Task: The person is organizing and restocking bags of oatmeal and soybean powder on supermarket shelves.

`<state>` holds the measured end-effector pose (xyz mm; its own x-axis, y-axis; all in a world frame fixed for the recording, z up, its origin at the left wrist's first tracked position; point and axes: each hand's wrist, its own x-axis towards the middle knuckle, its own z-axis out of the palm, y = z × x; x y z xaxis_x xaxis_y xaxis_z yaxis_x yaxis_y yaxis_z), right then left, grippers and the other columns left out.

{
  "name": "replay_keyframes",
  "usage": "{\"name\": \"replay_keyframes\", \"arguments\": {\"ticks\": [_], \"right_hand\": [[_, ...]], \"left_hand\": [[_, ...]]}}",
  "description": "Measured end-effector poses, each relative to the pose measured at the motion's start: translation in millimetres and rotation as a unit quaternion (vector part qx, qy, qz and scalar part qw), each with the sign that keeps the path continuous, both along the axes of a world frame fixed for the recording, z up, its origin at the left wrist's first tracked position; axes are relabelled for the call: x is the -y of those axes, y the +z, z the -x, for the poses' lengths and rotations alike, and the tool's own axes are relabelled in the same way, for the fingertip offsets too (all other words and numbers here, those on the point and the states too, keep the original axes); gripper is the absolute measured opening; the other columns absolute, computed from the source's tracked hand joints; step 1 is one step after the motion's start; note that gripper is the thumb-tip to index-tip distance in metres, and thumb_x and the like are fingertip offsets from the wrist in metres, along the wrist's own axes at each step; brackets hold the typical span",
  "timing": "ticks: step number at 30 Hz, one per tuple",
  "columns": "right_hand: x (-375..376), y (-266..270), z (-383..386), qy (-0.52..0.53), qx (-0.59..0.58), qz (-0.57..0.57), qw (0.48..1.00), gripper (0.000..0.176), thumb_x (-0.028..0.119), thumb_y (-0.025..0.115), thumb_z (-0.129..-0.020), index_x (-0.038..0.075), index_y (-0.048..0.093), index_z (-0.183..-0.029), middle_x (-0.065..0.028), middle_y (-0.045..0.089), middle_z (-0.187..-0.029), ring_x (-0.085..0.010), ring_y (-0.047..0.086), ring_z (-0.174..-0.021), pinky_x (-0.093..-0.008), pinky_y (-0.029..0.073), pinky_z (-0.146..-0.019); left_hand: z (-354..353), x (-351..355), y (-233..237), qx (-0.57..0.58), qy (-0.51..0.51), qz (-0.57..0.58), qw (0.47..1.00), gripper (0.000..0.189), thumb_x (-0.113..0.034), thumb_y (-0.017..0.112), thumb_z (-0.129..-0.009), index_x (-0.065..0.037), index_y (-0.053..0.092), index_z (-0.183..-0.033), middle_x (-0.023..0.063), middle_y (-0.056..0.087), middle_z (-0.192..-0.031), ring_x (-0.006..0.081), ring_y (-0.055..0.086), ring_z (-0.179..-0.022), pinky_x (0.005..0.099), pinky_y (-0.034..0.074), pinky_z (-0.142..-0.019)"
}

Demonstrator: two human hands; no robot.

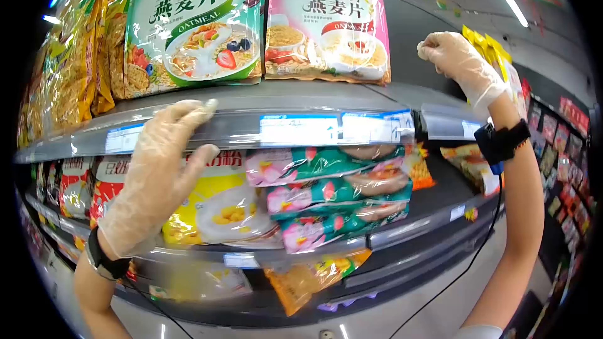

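Note:
My left hand (154,172), in a clear glove, is at the front edge of the upper shelf (229,127). Its fingers are stretched out, thumb apart, and it holds nothing. Above and beyond it stands a green oatmeal bag (195,31). Beside that bag, upright, is a pink oatmeal bag (328,25). My right hand (463,68), gloved too, hovers to the right of the pink bag, apart from it. Its fingers are curled closed, and nothing shows in them. A black band circles each wrist.
Orange-yellow bags (66,56) stand at the upper left, with yellow bags (493,53) at the far right. On the lower shelf are stacked teal-and-pink bags (342,191) and a yellow-and-white bag (223,207). An orange bag (308,279) juts out below. Cables (452,282) hang near both wrists.

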<state>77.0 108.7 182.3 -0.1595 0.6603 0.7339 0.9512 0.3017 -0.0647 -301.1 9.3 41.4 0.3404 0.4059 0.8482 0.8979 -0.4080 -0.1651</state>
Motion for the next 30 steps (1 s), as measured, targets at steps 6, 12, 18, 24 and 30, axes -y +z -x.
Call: {"name": "replay_keyframes", "arguments": {"ticks": [6, 12, 18, 24, 30], "right_hand": [[-88.2, 67.4, -36.8, 0.008, 0.079, -0.001, 0.997, 0.026, 0.024, 0.055, -0.083, 0.000, 0.063, -0.091, -0.0060, 0.057, -0.065, -0.0128, 0.052, -0.055, -0.0279, 0.043, -0.053], [-149.6, 93.4, -59.4, -0.026, 0.242, -0.071, 0.967, 0.019, 0.012, 0.058, -0.079, 0.003, 0.065, -0.094, -0.0155, 0.062, -0.097, -0.0278, 0.061, -0.095, -0.0336, 0.049, -0.083], [-212.5, 102.2, -44.7, -0.042, 0.302, -0.021, 0.952, 0.041, 0.032, 0.051, -0.089, -0.004, 0.057, -0.105, -0.0206, 0.062, -0.101, -0.0340, 0.059, -0.095, -0.0395, 0.045, -0.085], [-239.9, 105.3, -35.8, -0.004, 0.201, -0.020, 0.979, 0.054, 0.050, 0.051, -0.089, 0.000, 0.055, -0.110, -0.0132, 0.059, -0.090, -0.0249, 0.057, -0.081, -0.0364, 0.045, -0.074], [-287.9, 109.4, -38.7, 0.040, -0.038, 0.138, 0.989, 0.068, 0.064, 0.053, -0.082, 0.001, 0.057, -0.108, -0.0064, 0.062, -0.086, -0.0149, 0.058, -0.081, -0.0284, 0.047, -0.075]], "left_hand": [[-62.7, -48.5, 14.8, 0.066, 0.049, -0.093, 0.992, 0.038, -0.017, 0.062, -0.084, -0.004, 0.055, -0.119, 0.0176, 0.056, -0.114, 0.0345, 0.050, -0.109, 0.0401, 0.038, -0.094], [-65.3, -66.2, 16.0, 0.079, 0.094, -0.005, 0.992, 0.020, -0.018, 0.055, -0.085, 0.000, 0.062, -0.092, 0.0162, 0.062, -0.088, 0.0333, 0.056, -0.089, 0.0395, 0.040, -0.081], [-70.9, -66.7, 12.5, 0.100, 0.110, -0.040, 0.988, 0.018, -0.015, 0.054, -0.084, 0.001, 0.061, -0.086, 0.0156, 0.063, -0.087, 0.0314, 0.056, -0.084, 0.0382, 0.039, -0.080], [-73.8, -68.0, 10.5, 0.131, 0.099, -0.049, 0.985, 0.013, -0.010, 0.055, -0.081, 0.000, 0.061, -0.085, 0.0144, 0.064, -0.088, 0.0306, 0.056, -0.084, 0.0377, 0.039, -0.080], [-73.4, -64.5, 11.1, 0.129, 0.132, -0.028, 0.983, 0.017, -0.012, 0.057, -0.079, -0.002, 0.062, -0.091, 0.0140, 0.062, -0.091, 0.0296, 0.054, -0.087, 0.0389, 0.038, -0.083]]}}
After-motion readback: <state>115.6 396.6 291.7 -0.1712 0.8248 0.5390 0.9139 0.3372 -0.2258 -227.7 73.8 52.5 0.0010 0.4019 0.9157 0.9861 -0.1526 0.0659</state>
